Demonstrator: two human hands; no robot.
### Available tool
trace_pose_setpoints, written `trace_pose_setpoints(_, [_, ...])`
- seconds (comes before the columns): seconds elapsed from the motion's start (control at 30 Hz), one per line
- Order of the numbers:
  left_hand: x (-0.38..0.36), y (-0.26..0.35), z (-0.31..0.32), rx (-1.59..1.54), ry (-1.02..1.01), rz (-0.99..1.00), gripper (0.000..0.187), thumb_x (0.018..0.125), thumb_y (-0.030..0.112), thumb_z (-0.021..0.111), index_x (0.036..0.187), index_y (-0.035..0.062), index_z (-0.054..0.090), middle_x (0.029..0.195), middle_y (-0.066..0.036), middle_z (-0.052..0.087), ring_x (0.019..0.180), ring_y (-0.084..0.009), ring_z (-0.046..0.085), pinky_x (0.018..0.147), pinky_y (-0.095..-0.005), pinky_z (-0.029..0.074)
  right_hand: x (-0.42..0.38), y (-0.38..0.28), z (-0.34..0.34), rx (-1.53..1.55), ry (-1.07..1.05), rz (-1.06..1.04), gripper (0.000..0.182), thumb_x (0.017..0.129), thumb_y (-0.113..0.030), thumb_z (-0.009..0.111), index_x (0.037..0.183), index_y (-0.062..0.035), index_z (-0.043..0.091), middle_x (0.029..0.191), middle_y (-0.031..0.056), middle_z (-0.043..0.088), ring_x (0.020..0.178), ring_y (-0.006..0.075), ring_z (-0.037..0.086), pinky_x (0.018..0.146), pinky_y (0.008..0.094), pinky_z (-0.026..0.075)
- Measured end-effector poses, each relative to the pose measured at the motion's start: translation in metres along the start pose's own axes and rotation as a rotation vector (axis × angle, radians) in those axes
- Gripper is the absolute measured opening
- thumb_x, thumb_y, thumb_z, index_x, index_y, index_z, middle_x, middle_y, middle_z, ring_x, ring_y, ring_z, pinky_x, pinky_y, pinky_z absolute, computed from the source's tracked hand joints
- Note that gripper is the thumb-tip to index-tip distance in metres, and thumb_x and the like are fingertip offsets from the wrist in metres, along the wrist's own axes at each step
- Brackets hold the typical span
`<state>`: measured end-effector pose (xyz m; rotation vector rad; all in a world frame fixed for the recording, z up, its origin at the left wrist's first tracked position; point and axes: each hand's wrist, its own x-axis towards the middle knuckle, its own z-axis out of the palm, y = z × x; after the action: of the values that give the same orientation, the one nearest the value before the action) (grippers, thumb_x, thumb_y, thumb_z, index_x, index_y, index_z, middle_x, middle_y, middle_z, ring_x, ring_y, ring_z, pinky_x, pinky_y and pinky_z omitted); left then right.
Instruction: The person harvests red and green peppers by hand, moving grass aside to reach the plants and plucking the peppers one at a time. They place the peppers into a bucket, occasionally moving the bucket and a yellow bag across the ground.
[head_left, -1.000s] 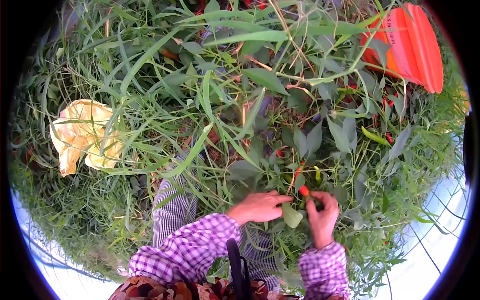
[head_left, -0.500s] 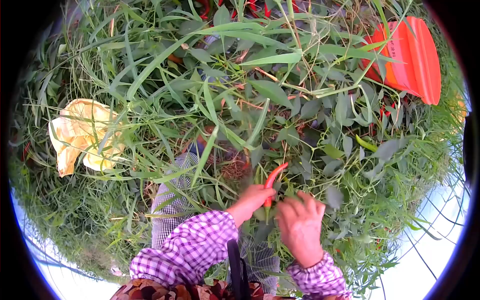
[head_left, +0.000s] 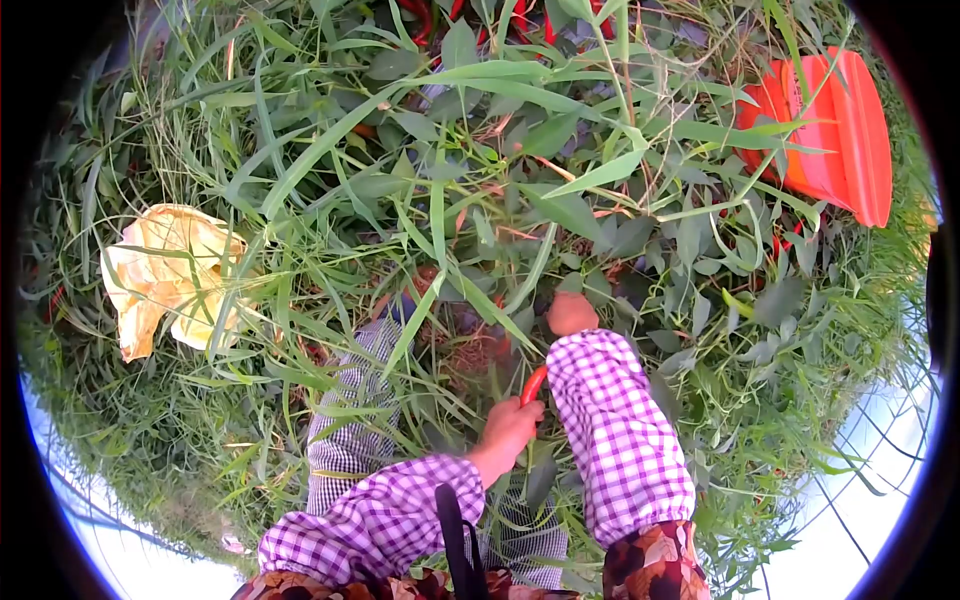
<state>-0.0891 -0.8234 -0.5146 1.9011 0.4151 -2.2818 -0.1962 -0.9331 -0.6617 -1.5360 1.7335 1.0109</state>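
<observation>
My left hand (head_left: pixel 508 430) is closed around a red chili pepper (head_left: pixel 534 384), whose curved upper part sticks out above the fingers. Farther forward, my right hand (head_left: pixel 572 314) reaches in among the green leaves of the pepper plants (head_left: pixel 640 240). Its fingers are hidden by the foliage and the back of the hand, so I cannot make out what they touch. Both forearms wear purple checked sleeves. More red chilies (head_left: pixel 520 18) show through the leaves at the top of the view.
A red plastic container (head_left: pixel 845 140) lies tilted in the plants at the upper right. On the left, a crumpled yellowish bag (head_left: pixel 170 275) rests on the grass. Long grass blades (head_left: pixel 330 150) cross over the plants. My checked trouser leg (head_left: pixel 355 410) stands among them.
My right hand has moved forward from beside the left hand into the leaves. The left hand has dropped slightly toward me with the chili pepper still in it.
</observation>
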Motion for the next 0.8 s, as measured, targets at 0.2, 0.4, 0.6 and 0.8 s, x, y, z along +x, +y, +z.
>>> trace_pose_setpoints(0.2, [-0.003,0.008,0.000,0.545,0.451,0.600,0.030,0.084,0.031,0.064,0.093,0.0021,0.065,0.087,-0.012,0.062,0.086,-0.0294,0.058,0.075,-0.0413,0.045,0.025,0.035,0.015,0.202,-0.097,-0.206,0.029,0.085,-0.027,0.058,0.106,-0.0076,0.063,0.111,0.0201,0.063,0.102,0.0376,0.061,0.084,0.0451,0.050])
trace_pose_setpoints(0.4, [0.005,0.025,-0.005,0.104,0.345,0.594,0.021,0.081,0.014,0.065,0.100,0.0049,0.064,0.084,-0.010,0.062,0.078,-0.0249,0.059,0.072,-0.0366,0.047,-0.036,0.015,-0.014,0.422,0.317,-0.279,0.017,0.077,-0.020,0.065,0.091,-0.0110,0.067,0.088,0.0171,0.064,0.085,0.0372,0.062,0.073,0.0456,0.050])
trace_pose_setpoints(0.6, [0.012,0.034,-0.011,-0.470,0.105,0.311,0.017,0.084,0.011,0.066,0.099,0.0040,0.064,0.074,0.001,0.058,0.065,-0.0098,0.054,0.059,-0.0250,0.043,-0.125,0.012,-0.052,0.567,0.495,-0.622,0.013,0.072,0.000,0.066,0.086,-0.0010,0.064,0.095,0.0126,0.060,0.084,0.0321,0.061,0.072,0.0391,0.051])
trace_pose_setpoints(0.8, [0.001,0.047,-0.007,-0.400,0.100,0.180,0.029,0.080,0.023,0.078,0.098,0.0030,0.068,0.080,0.000,0.063,0.067,-0.0100,0.056,0.058,-0.0271,0.043,-0.173,0.010,-0.071,0.361,0.496,-0.675,0.016,0.070,-0.004,0.068,0.084,-0.0025,0.062,0.093,0.0112,0.058,0.085,0.0302,0.055,0.074,0.0395,0.045])
